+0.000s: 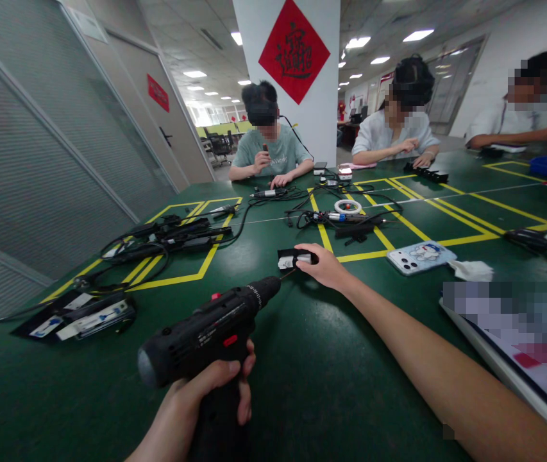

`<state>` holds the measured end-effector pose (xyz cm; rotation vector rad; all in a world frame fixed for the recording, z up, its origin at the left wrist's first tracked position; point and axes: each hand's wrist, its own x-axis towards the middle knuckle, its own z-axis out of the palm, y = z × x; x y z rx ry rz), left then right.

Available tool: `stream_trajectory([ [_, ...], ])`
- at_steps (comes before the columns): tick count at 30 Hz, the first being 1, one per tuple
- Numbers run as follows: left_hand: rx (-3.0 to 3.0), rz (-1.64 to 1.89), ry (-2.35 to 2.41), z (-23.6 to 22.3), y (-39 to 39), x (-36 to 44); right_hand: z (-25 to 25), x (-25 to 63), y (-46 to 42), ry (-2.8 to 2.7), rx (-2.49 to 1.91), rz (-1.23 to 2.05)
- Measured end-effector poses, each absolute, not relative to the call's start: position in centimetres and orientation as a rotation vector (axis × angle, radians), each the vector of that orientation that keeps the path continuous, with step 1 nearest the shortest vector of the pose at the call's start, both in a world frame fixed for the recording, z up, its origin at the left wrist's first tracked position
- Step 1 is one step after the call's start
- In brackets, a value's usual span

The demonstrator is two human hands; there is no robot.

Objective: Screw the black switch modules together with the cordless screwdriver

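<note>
My left hand is wrapped around the handle of a black cordless drill with red buttons. The drill points forward and to the right, and a thin bit sticks out of its chuck. The bit's tip ends close to a small black block with a white label and a silvery part; I cannot tell whether they touch. My right hand grips the right end of that block at the table, thumb and fingers closed around it.
Cables and black tools lie left on the green table, with packets nearer. Beyond my right hand are a white tape roll and wired tools. A phone, tissue and laptop lie right. Several people sit opposite.
</note>
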<state>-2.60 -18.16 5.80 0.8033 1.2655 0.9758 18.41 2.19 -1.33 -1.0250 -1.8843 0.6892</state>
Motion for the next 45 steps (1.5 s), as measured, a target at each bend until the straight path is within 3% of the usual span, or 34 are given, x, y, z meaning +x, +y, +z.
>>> stream_trajectory([
  [45,0.824,0.964,1.245,5.87,-18.14,-2.78,-1.45,18.4,2.25,-1.883,-1.022,0.69],
])
